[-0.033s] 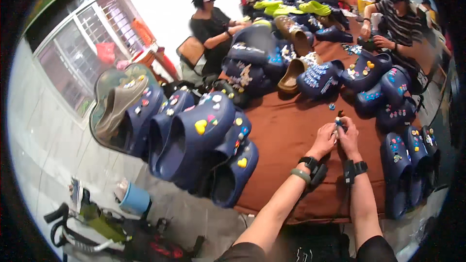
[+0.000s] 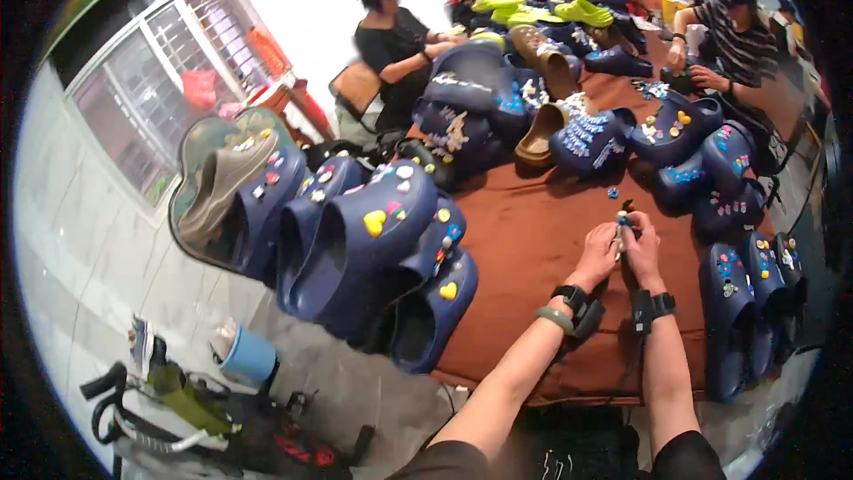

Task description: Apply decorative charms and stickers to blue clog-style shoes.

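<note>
Above the brown cloth, my left hand [image 2: 599,255] and my right hand [image 2: 642,249] meet, fingers closed together around a small blue-and-white piece [image 2: 623,219]. It looks like a shoe charm, but my fingers cover most of it. A dark tip sticks up just beyond the fingertips. Farther off on the cloth lies a loose small blue charm [image 2: 613,193]. Beyond it sits a navy clog [image 2: 593,140] covered in pale blue and white charms. To its right is another navy clog [image 2: 673,129] with yellow, red and white charms.
Navy clogs with charms [image 2: 378,222] are piled at the table's left edge. More navy clogs [image 2: 730,320] line the right edge. Several people work around the far table, among them a person in black [image 2: 391,49]. A blue bin [image 2: 248,357] stands on the floor at left.
The whole view has shifted slightly, so the clogs and people appear a little farther right. My hands keep nearly the same pose around the small piece.
</note>
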`<state>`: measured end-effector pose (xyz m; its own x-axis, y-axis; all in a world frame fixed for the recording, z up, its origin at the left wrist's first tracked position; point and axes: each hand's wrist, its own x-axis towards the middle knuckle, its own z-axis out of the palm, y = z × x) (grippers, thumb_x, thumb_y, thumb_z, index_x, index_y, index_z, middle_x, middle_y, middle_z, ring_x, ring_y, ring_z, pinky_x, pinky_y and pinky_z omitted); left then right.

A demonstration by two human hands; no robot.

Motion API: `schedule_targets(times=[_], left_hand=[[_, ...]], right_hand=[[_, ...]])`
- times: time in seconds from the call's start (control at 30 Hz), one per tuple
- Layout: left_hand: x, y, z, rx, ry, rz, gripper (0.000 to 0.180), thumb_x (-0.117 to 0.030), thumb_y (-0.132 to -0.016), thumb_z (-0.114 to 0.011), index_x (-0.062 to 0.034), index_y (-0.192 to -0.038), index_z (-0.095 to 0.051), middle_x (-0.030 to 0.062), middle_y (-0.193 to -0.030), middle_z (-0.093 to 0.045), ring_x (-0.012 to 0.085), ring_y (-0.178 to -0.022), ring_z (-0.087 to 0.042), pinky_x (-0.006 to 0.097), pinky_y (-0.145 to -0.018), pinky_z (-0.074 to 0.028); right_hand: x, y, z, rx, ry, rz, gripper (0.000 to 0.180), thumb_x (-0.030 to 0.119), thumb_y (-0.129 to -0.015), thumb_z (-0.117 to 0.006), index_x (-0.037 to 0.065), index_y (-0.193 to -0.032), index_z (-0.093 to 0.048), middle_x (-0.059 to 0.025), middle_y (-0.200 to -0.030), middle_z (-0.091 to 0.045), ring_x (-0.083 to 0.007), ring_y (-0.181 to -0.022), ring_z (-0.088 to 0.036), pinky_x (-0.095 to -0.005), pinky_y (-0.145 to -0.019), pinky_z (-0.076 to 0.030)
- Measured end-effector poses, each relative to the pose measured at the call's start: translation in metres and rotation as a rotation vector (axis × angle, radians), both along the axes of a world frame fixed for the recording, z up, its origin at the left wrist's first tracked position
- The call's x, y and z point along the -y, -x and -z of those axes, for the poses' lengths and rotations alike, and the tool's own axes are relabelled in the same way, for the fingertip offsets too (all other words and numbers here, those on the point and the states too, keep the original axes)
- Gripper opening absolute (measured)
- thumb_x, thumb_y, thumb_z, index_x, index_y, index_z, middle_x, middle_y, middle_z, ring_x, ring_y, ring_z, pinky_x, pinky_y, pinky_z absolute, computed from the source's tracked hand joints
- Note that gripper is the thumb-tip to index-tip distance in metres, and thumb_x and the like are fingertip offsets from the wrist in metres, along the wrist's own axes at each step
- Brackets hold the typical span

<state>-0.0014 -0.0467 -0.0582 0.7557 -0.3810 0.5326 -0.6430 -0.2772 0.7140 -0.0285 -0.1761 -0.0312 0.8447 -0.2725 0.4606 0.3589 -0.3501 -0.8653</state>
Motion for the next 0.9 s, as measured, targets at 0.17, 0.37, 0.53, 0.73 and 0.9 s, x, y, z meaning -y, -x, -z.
schedule_targets(times=[0.17,0.37,0.53,0.73,0.9], left_hand=[[0.004,0.027,0.003,-0.001,0.081,-0.335,0.054,-0.015,-0.084,-0.059,0.0048,-0.130,-0.040,0.0256,-0.131,-0.044,0.0401,-0.122,-0.042,0.044,-0.103,-0.034],[0.002,0.062,0.006,0.030,0.051,-0.393,0.067,-0.021,-0.083,-0.065,0.0101,-0.133,-0.033,0.0302,-0.136,-0.034,0.0433,-0.129,-0.033,0.043,-0.108,-0.029],[-0.009,0.100,-0.009,-0.009,-0.050,-0.227,0.076,-0.023,-0.081,-0.068,0.0070,-0.138,-0.027,0.0268,-0.142,-0.029,0.0406,-0.134,-0.025,0.042,-0.112,-0.023],[-0.031,0.138,-0.083,-0.404,-0.061,0.057,0.064,-0.026,-0.084,-0.064,-0.0006,-0.136,-0.036,0.0165,-0.135,-0.040,0.0293,-0.127,-0.037,0.040,-0.105,-0.033],[-0.044,0.118,-0.037,-0.146,-0.208,-0.089,0.059,-0.014,-0.084,-0.065,0.0047,-0.134,-0.039,0.0163,-0.131,-0.047,0.0254,-0.119,-0.049,0.034,-0.100,-0.040]], right_hand=[[-0.002,-0.010,0.022,-0.012,-0.202,-0.078,0.008,0.004,-0.091,-0.052,0.001,-0.097,-0.057,-0.0016,-0.087,-0.059,-0.0098,-0.080,-0.056,-0.0250,-0.073,-0.047],[0.012,-0.015,0.047,0.076,-0.235,-0.095,0.015,0.005,-0.094,-0.050,-0.001,-0.104,-0.059,-0.0037,-0.095,-0.061,-0.0104,-0.085,-0.057,-0.0249,-0.076,-0.047],[0.024,-0.005,0.041,0.067,-0.251,-0.107,0.015,0.008,-0.093,-0.052,-0.001,-0.104,-0.059,-0.0050,-0.094,-0.061,-0.0108,-0.086,-0.057,-0.0251,-0.076,-0.047],[0.005,0.010,0.029,0.093,-0.043,0.180,0.031,0.028,-0.092,-0.042,0.006,-0.103,-0.061,-0.0177,-0.095,-0.063,-0.0289,-0.086,-0.061,-0.0412,-0.070,-0.049],[-0.018,0.012,0.007,-0.043,0.016,0.420,0.015,0.020,-0.090,-0.051,0.012,-0.100,-0.058,-0.0157,-0.091,-0.065,-0.0373,-0.091,-0.059,-0.0489,-0.082,-0.041]])
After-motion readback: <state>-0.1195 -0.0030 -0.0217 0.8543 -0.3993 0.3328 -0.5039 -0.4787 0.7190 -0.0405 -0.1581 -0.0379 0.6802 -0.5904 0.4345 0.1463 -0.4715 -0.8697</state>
